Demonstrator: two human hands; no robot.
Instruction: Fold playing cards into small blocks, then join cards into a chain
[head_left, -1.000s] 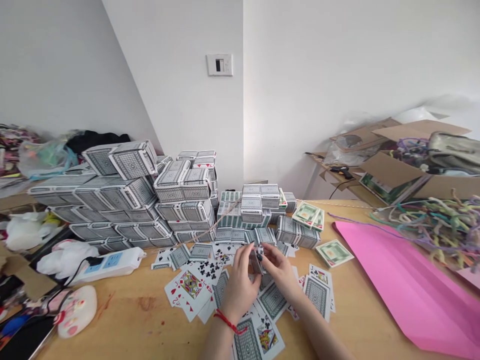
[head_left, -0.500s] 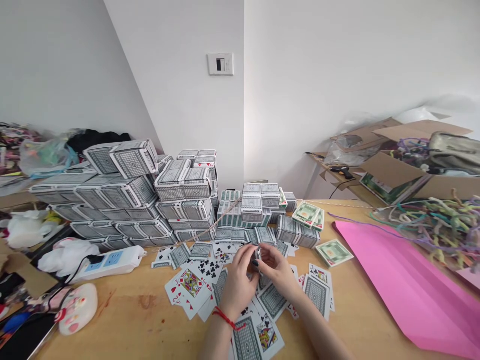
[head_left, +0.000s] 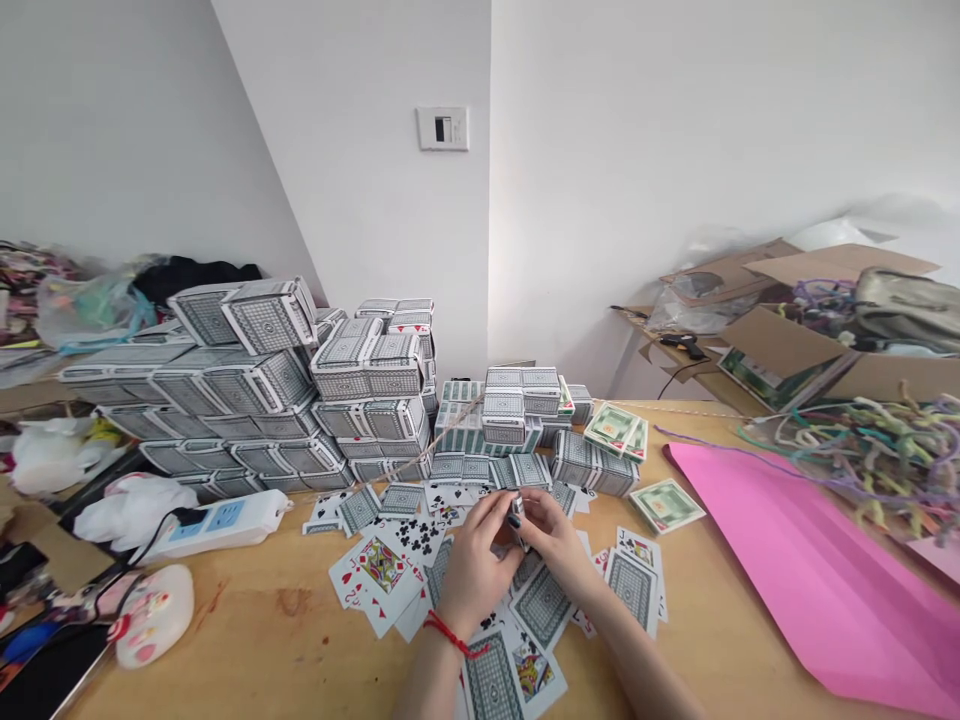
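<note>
Both of my hands meet over a spread of loose playing cards (head_left: 386, 565) on the wooden table. My left hand (head_left: 484, 555), with a red string bracelet at the wrist, has its fingers curled around a small playing card piece (head_left: 518, 508) that looks folded and stands on edge. My right hand (head_left: 555, 540) pinches the same piece from the other side, its dark-nailed thumb against it. Much of the piece is hidden by the fingers. Just beyond the hands lie small folded card blocks (head_left: 520, 470). Face-down cards (head_left: 544, 600) lie under the right wrist.
Large stacked blocks of folded cards (head_left: 255, 385) rise at the back left. Green card boxes (head_left: 667, 505) sit to the right, beside a pink sheet (head_left: 795, 570). A power strip (head_left: 225, 525) and a white mouse (head_left: 156, 615) are at left; pipe cleaners (head_left: 885, 450) lie at far right.
Both hands stay together around the folded card; the right thumb has shifted slightly and more of the card's pale edge shows. The surrounding things stand as before.
</note>
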